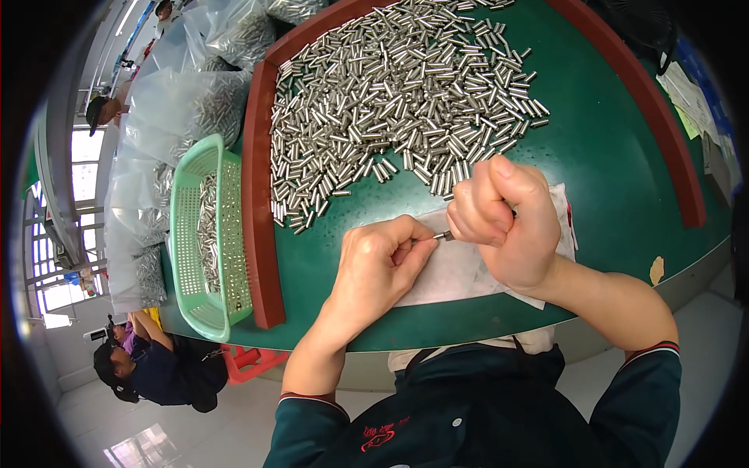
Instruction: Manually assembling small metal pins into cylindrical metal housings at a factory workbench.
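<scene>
Over a white cloth (pixel 449 287) on the green tabletop, my two hands meet. My left hand (pixel 381 261) pinches the end of a small, thin metal piece (pixel 441 235) between thumb and forefinger. Its other end runs up against the curled fingers of my right hand (pixel 509 222), which is closed in a fist with the thumb on top. A bit of something dark shows at that fist, but what it grips is mostly hidden. Beyond my hands lies a wide heap of short, shiny metal pins (pixel 390 101), its nearest ones close to my right knuckles.
Red-brown rails (pixel 261 195) border the tabletop (pixel 608 164). Left of them stands a light green perforated basket (pixel 184 257) with metal pins inside, beside clear plastic bags (pixel 168 109) of metal parts. Another person (pixel 156 366) sits at the lower left near a red stool (pixel 251 360).
</scene>
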Demonstrator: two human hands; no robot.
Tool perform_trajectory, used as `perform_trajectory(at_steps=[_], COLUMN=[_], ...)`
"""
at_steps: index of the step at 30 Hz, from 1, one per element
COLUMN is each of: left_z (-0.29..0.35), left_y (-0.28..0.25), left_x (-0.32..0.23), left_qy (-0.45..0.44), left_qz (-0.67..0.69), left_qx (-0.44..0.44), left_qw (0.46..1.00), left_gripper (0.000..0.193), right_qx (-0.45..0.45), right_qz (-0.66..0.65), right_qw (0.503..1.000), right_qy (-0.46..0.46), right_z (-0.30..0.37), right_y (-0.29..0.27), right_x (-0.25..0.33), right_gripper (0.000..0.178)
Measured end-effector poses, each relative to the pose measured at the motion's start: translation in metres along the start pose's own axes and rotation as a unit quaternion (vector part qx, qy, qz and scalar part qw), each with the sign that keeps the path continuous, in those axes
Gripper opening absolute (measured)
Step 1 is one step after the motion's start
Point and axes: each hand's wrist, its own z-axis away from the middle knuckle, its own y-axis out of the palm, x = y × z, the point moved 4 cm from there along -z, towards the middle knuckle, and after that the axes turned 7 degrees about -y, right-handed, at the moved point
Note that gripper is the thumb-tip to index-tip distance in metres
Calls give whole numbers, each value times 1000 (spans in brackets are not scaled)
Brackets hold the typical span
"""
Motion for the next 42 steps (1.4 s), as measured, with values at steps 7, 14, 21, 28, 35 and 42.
perform_trajectory(at_steps=[7,14,21,28,35,42], left_z=[-1,0,0,0,-1,-8], left_y=[3,2,3,4,1,-7], left_x=[3,2,1,3,0,18], left_qy=[-21,-38,-27,-20,-16,-107], left_qz=[40,45,34,38,39,537], left_qx=[6,0,-2,-7,-7,96], left_qw=[999,998,999,999,999,831], left_gripper=[6,7,7,7,6,5], right_qx=[12,1,8,10,18,10], right_qz=[24,31,-7,-14,21,-15], right_qw=[1000,999,1000,1000,1000,1000], right_qy=[-17,-10,0,-1,-10,14], right_z=[3,0,-1,-1,-3,2], right_y=[-1,1,-2,-3,0,-2], right_x=[-3,-2,-1,-3,-1,0], right_gripper=[43,43,43,42,43,39])
